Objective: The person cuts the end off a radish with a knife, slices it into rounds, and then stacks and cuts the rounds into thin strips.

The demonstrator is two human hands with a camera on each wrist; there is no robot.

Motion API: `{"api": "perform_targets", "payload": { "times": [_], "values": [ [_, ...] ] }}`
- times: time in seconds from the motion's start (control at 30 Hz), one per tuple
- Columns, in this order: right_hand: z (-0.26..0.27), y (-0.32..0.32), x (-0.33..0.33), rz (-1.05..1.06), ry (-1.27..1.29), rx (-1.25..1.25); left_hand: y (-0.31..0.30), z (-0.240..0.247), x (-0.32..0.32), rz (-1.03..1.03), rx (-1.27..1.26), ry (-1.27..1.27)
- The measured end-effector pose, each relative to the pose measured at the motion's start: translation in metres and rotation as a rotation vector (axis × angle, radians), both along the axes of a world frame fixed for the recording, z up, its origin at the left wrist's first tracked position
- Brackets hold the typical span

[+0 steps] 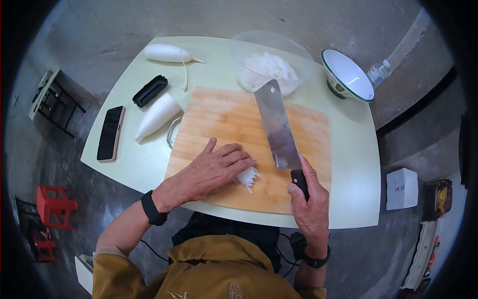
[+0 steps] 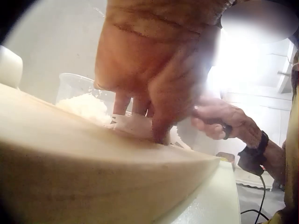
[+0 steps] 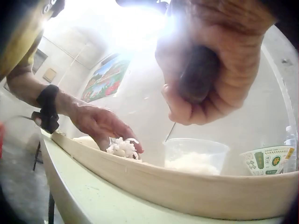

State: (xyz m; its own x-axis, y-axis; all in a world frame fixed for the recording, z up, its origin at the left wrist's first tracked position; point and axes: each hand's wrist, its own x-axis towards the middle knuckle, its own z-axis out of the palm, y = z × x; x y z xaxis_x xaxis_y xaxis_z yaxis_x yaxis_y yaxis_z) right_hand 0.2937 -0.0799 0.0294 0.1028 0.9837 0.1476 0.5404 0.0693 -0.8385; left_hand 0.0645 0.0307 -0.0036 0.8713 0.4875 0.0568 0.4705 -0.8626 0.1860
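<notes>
On the wooden board [image 1: 219,119], white shreds [image 1: 248,178] lie under the left hand [image 1: 204,172], whose fingers and thumb close round the pile. The left wrist view has those fingertips down on white pieces [image 2: 133,125] at the board. The right hand [image 1: 309,199] grips the black handle of a cleaver [image 1: 278,129], its blade over the board to the right of the shreds. In the right wrist view the right hand [image 3: 215,60] is wrapped round the handle, above board level, and the shreds [image 3: 123,148] show beside the left hand [image 3: 100,123].
Behind the board stands a clear bowl [image 1: 239,74] of white shreds, with a green-rimmed bowl [image 1: 348,74] and a bottle [image 1: 378,74] to its right. At left are two white radishes [image 1: 157,117], a black holder [image 1: 150,91], a phone [image 1: 110,133] and a metal ring-shaped piece partly hidden beside the board.
</notes>
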Motion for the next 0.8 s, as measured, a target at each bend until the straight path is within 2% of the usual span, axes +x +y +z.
{"api": "perform_targets", "payload": {
  "times": [0.13, 0.23, 0.4, 0.53, 0.6, 0.73, 0.8],
  "values": [
    [-0.007, -0.004, 0.006, -0.03, -0.001, 0.03, -0.003, 0.003, 0.005, -0.015, 0.054, 0.01],
    [-0.009, -0.008, 0.008, -0.047, 0.056, 0.023, -0.007, -0.009, 0.011, 0.047, 0.159, -0.035],
    [-0.013, -0.014, 0.012, -0.108, 0.128, -0.017, -0.017, -0.014, 0.025, 0.315, 0.105, -0.126],
    [-0.014, -0.018, 0.014, -0.126, 0.141, -0.024, -0.024, -0.01, 0.03, 0.367, 0.092, -0.09],
    [-0.014, -0.02, 0.016, -0.127, 0.137, -0.033, -0.028, -0.01, 0.031, 0.421, 0.12, -0.174],
    [-0.016, -0.021, 0.014, -0.133, 0.161, -0.049, -0.032, -0.004, 0.031, 0.434, 0.119, -0.164],
    [-0.02, -0.023, 0.014, -0.122, 0.184, -0.066, -0.033, -0.002, 0.03, 0.357, 0.126, -0.199]
  ]
}}
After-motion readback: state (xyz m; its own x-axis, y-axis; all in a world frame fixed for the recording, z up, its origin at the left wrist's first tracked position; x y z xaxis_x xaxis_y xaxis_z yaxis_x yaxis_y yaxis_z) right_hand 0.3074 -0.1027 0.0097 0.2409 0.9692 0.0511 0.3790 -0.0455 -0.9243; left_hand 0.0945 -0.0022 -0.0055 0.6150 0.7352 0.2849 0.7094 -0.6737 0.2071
